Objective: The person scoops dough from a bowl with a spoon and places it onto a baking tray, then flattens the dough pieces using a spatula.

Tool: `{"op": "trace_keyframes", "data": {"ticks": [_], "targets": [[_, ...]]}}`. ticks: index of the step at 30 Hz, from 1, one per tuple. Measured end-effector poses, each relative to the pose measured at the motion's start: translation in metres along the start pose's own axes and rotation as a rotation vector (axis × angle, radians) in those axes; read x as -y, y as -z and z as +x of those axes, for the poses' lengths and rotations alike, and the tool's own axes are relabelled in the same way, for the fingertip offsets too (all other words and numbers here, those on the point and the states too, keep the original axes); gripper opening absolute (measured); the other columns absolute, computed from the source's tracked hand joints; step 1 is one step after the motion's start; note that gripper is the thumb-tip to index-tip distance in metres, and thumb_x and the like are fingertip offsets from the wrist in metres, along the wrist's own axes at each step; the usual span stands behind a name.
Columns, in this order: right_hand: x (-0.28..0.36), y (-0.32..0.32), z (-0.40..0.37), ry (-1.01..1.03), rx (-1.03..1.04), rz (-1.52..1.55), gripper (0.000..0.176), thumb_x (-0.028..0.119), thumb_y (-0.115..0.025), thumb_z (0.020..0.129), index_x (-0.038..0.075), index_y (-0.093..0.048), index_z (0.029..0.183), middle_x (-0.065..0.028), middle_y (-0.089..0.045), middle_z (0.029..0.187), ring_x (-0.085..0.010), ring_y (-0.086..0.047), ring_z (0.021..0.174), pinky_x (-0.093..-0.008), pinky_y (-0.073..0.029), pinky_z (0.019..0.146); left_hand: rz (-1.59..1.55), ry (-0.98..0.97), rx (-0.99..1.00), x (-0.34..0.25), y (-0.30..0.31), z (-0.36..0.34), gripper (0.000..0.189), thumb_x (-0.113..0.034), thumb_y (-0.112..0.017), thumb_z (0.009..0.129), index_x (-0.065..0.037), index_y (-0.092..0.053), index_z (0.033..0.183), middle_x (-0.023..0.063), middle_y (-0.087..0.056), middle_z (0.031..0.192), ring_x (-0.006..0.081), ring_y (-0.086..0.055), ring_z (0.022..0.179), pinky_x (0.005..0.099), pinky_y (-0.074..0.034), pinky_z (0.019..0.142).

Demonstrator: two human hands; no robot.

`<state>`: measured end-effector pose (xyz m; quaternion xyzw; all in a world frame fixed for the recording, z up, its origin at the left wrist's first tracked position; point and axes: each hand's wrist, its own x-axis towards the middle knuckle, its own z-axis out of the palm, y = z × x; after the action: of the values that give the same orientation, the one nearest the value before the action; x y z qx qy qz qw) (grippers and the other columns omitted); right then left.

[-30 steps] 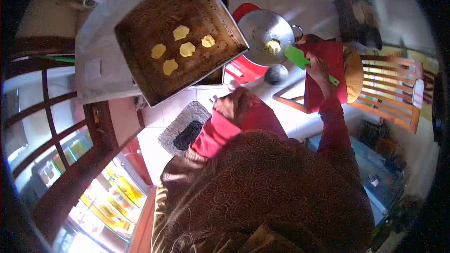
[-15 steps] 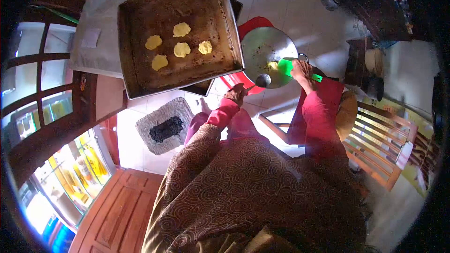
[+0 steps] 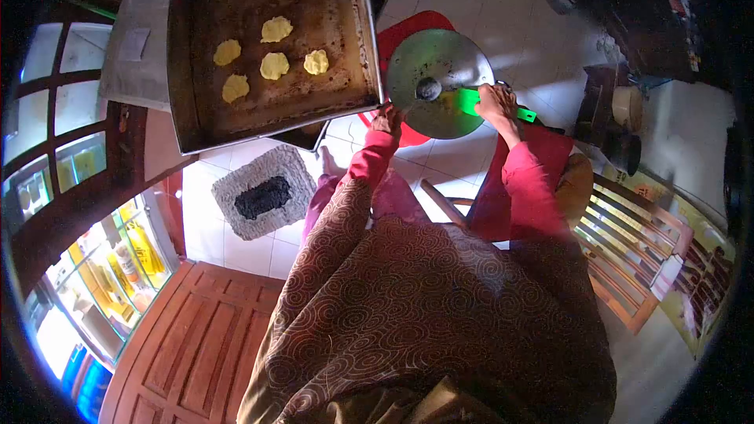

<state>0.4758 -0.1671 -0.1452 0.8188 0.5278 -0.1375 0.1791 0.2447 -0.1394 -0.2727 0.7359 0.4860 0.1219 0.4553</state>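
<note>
A wide metal bowl (image 3: 416, 59) sits on something red, with yellow residue low inside it. My right hand (image 3: 496, 106) is closed around a green spatula (image 3: 467, 101), whose blade reaches into the bowl. My left hand (image 3: 386, 121), fingers wrapped, holds a ladle (image 3: 428, 89) by its handle; the round ladle head is inside the bowl, close to the spatula's tip. Left of the bowl, a large baking tray (image 3: 236, 129) carries several flattened yellow dough lumps (image 3: 275, 67). The tray's near right corner is close to my left hand.
A red stool or seat (image 3: 432, 21) shows beneath the bowl. On the tiled floor lies a grey mat (image 3: 290, 169) with a dark centre. A wooden slatted chair (image 3: 628, 235) stands at the right, and a cabinet with glass doors (image 3: 82, 114) at the left. A table (image 3: 133, 82) supports the tray.
The ladle head has moved from the near edge of the bowl farther into it, beside the spatula. The whole view has shifted, with tray and bowl now lying farther left and up.
</note>
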Motion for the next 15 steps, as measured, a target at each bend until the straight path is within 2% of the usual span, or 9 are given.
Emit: {"op": "trace_keyframes", "data": {"ticks": [1, 2, 5, 6, 9, 10, 13, 15], "targets": [[0.001, 0.002, 0.000, 0.000, 0.015, 0.003, 0.020, 0.016, -0.056, 0.064, 0.006, -0.061, 0.081, -0.0147, -0.061, 0.080, -0.0300, -0.060, 0.077, -0.0413, -0.044, 0.066, -0.008, 0.026, 0.004, -0.006, 0.004, 0.002, 0.026, -0.030, -0.047, 0.081, -0.009, -0.054, 0.093, 0.0160, -0.054, 0.098, 0.0342, -0.054, 0.085, 0.0419, -0.044, 0.070], [0.002, 0.003, 0.001, -0.001, 0.033, 0.006, 0.020, 0.015, -0.057, 0.064, 0.006, -0.061, 0.081, -0.0155, -0.061, 0.080, -0.0304, -0.060, 0.078, -0.0415, -0.045, 0.066, -0.021, -0.082, -0.085, 0.011, -0.011, 0.007, 0.025, -0.031, -0.048, 0.079, -0.010, -0.055, 0.091, 0.0158, -0.056, 0.093, 0.0346, -0.055, 0.082, 0.0423, -0.045, 0.068], [0.006, 0.007, 0.002, -0.021, 0.066, 0.015, 0.021, 0.014, -0.057, 0.063, 0.005, -0.060, 0.082, -0.0161, -0.061, 0.080, -0.0307, -0.060, 0.078, -0.0407, -0.046, 0.065, -0.016, 0.013, -0.071, 0.002, -0.002, 0.010, 0.020, -0.029, -0.049, 0.078, -0.012, -0.056, 0.088, 0.0139, -0.058, 0.086, 0.0345, -0.055, 0.079, 0.0425, -0.045, 0.065], [0.007, 0.008, 0.002, -0.019, 0.064, 0.028, 0.021, 0.014, -0.057, 0.063, 0.004, -0.060, 0.082, -0.0161, -0.061, 0.081, -0.0307, -0.060, 0.078, -0.0407, -0.045, 0.065, 0.152, 0.003, -0.021, -0.007, 0.005, 0.011, 0.015, -0.023, -0.051, 0.076, -0.015, -0.057, 0.086, 0.0120, -0.059, 0.083, 0.0331, -0.056, 0.077, 0.0415, -0.045, 0.063], [0.009, 0.007, 0.001, -0.013, 0.034, 0.064, 0.023, 0.015, -0.056, 0.064, 0.003, -0.059, 0.083, -0.0162, -0.061, 0.082, -0.0314, -0.059, 0.077, -0.0408, -0.045, 0.066, 0.103, 0.015, -0.004, 0.014, -0.005, 0.015, 0.013, -0.021, -0.051, 0.074, -0.015, -0.057, 0.084, 0.0117, -0.059, 0.082, 0.0316, -0.057, 0.074, 0.0408, -0.045, 0.061], [0.010, 0.000, 0.003, -0.016, 0.015, 0.068, 0.023, 0.015, -0.056, 0.064, 0.003, -0.059, 0.083, -0.0164, -0.061, 0.082, -0.0316, -0.059, 0.077, -0.0411, -0.045, 0.066, 0.177, 0.057, -0.005, 0.011, -0.005, 0.016, 0.012, -0.020, -0.051, 0.073, -0.014, -0.057, 0.083, 0.0118, -0.059, 0.080, 0.0307, -0.057, 0.073, 0.0403, -0.045, 0.061], [0.011, -0.005, 0.006, -0.024, 0.031, 0.084, 0.023, 0.015, -0.056, 0.065, 0.003, -0.058, 0.084, -0.0166, -0.060, 0.084, -0.0320, -0.059, 0.077, -0.0419, -0.044, 0.066, 0.036, -0.037, -0.052, 0.014, -0.003, 0.014, 0.013, -0.021, -0.051, 0.074, -0.012, -0.056, 0.081, 0.0117, -0.058, 0.078, 0.0311, -0.057, 0.072, 0.0408, -0.045, 0.060], [0.012, -0.005, 0.005, -0.013, 0.033, 0.098, 0.023, 0.015, -0.055, 0.064, 0.003, -0.058, 0.084, -0.0167, -0.060, 0.084, -0.0323, -0.059, 0.077, -0.0424, -0.044, 0.065, 0.088, -0.060, -0.090, 0.005, 0.001, 0.012, 0.014, -0.023, -0.051, 0.075, -0.011, -0.057, 0.080, 0.0121, -0.058, 0.077, 0.0314, -0.057, 0.072, 0.0413, -0.045, 0.059]]}}
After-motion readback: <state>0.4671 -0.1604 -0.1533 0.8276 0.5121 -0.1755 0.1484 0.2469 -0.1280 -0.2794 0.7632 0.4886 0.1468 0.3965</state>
